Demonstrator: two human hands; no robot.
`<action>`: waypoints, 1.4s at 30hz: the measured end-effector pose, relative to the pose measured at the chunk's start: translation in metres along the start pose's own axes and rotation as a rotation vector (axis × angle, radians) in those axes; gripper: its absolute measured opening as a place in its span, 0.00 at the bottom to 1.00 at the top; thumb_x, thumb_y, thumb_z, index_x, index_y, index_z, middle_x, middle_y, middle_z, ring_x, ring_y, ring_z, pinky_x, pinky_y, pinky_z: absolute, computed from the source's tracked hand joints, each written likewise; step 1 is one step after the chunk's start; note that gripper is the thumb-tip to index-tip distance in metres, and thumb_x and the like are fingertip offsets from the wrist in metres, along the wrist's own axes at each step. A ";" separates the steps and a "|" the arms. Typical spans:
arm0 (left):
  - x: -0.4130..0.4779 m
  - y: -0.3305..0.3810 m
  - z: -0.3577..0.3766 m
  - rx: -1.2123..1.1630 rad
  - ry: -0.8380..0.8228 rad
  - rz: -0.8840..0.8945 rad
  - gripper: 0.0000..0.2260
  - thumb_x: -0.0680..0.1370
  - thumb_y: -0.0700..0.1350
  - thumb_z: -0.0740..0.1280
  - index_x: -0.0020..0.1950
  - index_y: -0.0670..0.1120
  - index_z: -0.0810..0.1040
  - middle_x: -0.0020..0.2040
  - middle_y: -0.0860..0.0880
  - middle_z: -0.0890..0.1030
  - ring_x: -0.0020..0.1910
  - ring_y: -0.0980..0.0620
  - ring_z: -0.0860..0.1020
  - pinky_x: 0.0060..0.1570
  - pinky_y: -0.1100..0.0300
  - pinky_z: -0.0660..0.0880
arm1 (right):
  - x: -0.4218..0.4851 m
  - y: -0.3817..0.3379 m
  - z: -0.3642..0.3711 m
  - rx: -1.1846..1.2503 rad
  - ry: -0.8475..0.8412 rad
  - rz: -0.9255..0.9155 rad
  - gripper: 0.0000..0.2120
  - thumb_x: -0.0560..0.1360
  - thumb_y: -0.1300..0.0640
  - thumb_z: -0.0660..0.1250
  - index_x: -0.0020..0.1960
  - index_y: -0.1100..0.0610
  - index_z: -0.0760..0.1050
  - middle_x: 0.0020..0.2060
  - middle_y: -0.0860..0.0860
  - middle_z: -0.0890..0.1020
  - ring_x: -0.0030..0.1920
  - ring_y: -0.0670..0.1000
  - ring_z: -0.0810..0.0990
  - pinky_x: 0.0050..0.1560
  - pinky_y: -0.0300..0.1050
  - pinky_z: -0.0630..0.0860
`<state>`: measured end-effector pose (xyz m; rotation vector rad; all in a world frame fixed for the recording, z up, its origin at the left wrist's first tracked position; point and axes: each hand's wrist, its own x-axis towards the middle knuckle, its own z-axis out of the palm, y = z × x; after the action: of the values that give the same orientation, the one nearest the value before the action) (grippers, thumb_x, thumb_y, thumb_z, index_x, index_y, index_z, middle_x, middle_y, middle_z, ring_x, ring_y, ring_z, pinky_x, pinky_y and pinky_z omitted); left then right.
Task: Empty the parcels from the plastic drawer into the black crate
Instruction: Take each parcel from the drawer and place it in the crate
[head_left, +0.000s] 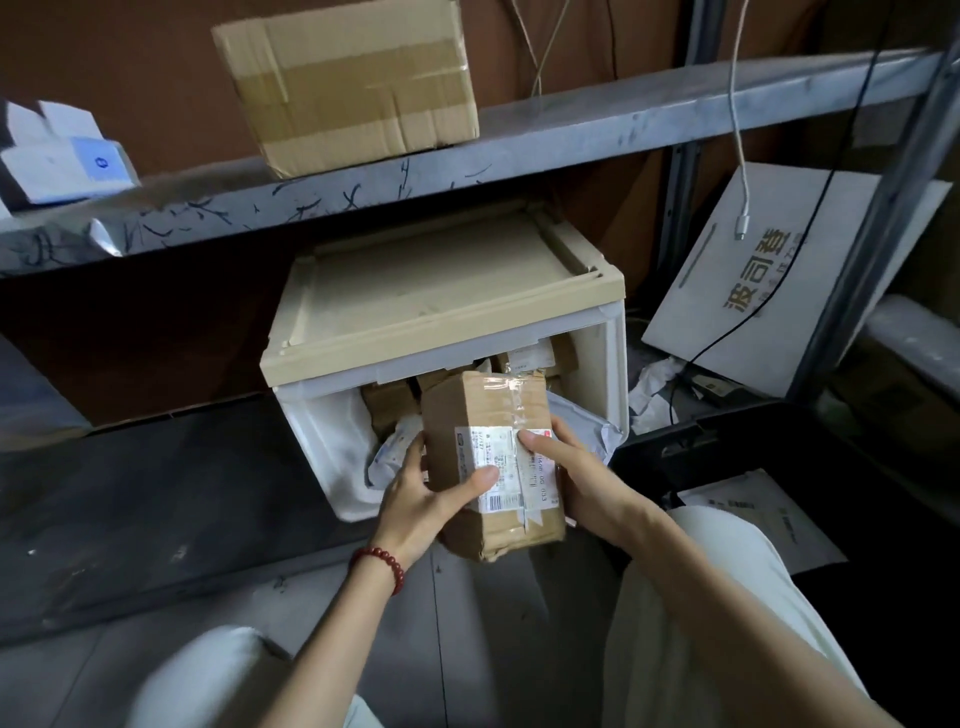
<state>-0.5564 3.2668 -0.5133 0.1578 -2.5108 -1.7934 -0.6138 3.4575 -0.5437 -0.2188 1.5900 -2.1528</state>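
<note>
1. A grey metal shelf rack (519, 150) spans the scene. One taped brown cardboard box (348, 83) sits on its upper shelf.
2. One white plastic drawer (332, 467) stands drawn out of its beige-topped housing (415, 291) on the lower shelf, open towards the person.
3. One black crate (691, 431) sits just right of the drawer and lower than the hands. One flat white mailer (753, 519) lies inside it.
4. One brown cardboard parcel (483, 410) with a white label is held over the drawer's front edge, not yet in the crate. Its long axis runs away from the person, with the far end tipped up towards the drawer.
5. The left hand (421, 493) clasps the parcel's left side and the right hand (576, 473) its right side, each with a thumb on the label. Both grips are closed round the parcel. The crate lies on the right hand's side, so that hand is nearer. The coming move looks like a swing rightward and down.
6. In the drawer, at least two brown cartons (387, 405) and two pale plastic mailers (395, 447) show. Anything deeper is hidden.
</note>
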 end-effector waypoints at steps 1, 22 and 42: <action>0.001 0.007 0.007 0.005 -0.003 0.024 0.35 0.54 0.69 0.73 0.59 0.64 0.70 0.48 0.76 0.76 0.48 0.74 0.75 0.48 0.70 0.73 | -0.006 -0.008 -0.005 0.007 0.014 -0.015 0.25 0.69 0.48 0.71 0.64 0.47 0.69 0.53 0.51 0.84 0.54 0.54 0.83 0.49 0.47 0.81; 0.055 0.122 0.242 0.786 -0.355 0.528 0.60 0.56 0.70 0.74 0.77 0.56 0.44 0.76 0.51 0.59 0.73 0.44 0.59 0.68 0.42 0.63 | -0.156 -0.066 -0.199 0.006 0.809 -0.150 0.51 0.55 0.23 0.69 0.72 0.43 0.63 0.65 0.46 0.75 0.60 0.52 0.78 0.48 0.50 0.77; 0.101 -0.015 0.371 0.586 -0.625 0.244 0.44 0.65 0.56 0.78 0.76 0.56 0.59 0.76 0.50 0.54 0.72 0.49 0.64 0.68 0.58 0.63 | -0.126 0.088 -0.303 0.349 1.100 0.197 0.23 0.72 0.43 0.70 0.63 0.46 0.66 0.52 0.50 0.76 0.50 0.59 0.81 0.47 0.51 0.81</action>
<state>-0.6935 3.5992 -0.6497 -0.7691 -3.2173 -1.0787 -0.5957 3.7552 -0.7060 1.3737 1.5229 -2.4457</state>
